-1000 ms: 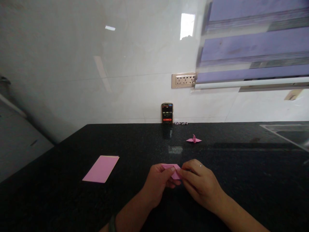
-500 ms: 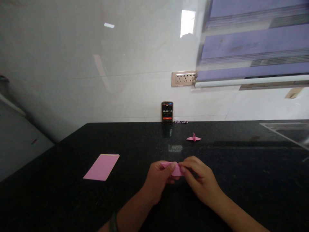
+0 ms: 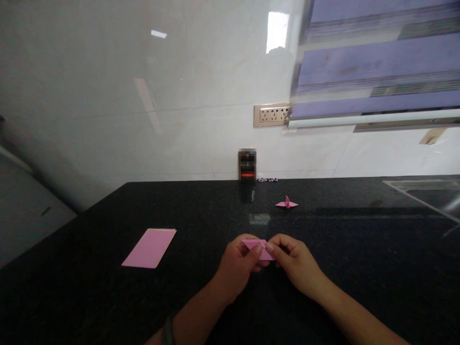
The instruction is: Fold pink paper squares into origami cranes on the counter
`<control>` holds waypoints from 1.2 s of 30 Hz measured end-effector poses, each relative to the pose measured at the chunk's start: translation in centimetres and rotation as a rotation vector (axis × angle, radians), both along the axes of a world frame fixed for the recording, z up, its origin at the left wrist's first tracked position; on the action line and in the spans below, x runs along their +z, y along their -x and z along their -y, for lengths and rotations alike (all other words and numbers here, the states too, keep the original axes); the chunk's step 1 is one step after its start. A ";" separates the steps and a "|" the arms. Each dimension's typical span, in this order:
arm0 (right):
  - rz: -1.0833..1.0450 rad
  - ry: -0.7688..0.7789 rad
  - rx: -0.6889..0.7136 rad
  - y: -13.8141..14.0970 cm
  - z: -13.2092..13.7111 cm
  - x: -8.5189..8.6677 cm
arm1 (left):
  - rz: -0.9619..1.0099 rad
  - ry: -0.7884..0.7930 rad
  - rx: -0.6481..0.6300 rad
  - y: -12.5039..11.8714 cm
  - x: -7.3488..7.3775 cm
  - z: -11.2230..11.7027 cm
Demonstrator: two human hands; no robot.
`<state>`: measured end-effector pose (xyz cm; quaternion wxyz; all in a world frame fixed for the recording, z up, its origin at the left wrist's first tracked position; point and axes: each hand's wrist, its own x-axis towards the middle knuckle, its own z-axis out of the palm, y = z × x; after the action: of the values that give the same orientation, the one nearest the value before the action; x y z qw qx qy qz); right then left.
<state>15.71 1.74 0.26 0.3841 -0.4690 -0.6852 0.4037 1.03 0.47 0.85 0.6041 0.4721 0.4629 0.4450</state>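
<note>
A small folded piece of pink paper [image 3: 266, 255] is held between both hands, just above the dark countertop. My left hand [image 3: 239, 258] grips its left side, thumb on top and fingers underneath. At the right side, my right hand [image 3: 295, 259] pinches the paper between thumb and curled fingers. Parts of the folds are covered by the thumbs. Beyond my hands stands a finished pink paper crane [image 3: 287, 203] with its wings spread. Off to the left lies a stack of square paper [image 3: 149, 248], a pink sheet uppermost.
The black speckled countertop [image 3: 201, 211] runs back to a pale tiled wall. A phone [image 3: 247, 165] leans upright there, with a beaded strap [image 3: 268, 180] beside it. A wall socket [image 3: 272, 115] and a purple blind [image 3: 377, 62] are above. A sink [image 3: 434, 194] is at the right.
My right fingers have curled in, and the right thumb now presses on top of the paper near the left thumb. The left hand keeps its grip. The view has shifted slightly.
</note>
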 end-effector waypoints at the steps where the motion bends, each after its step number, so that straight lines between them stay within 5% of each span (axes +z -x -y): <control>1: -0.001 0.005 0.005 0.0 0.0 0.0 | 0.000 -0.041 0.010 0.1 0.0 -0.1; 10: -0.011 0.004 0.024 -0.1 0.1 0.0 | 0.001 -0.151 0.043 0.4 -0.4 -0.2; 20: -0.022 0.001 0.009 0.0 0.1 0.1 | 0.024 -0.023 0.026 0.3 -0.3 -0.2; 36: -0.028 0.007 0.102 0.0 0.4 0.4 | 0.030 -0.051 0.063 0.1 -0.4 0.0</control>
<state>15.73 1.32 0.71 0.3707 -0.4290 -0.7016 0.4316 0.93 0.49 0.50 0.5845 0.4658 0.4568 0.4824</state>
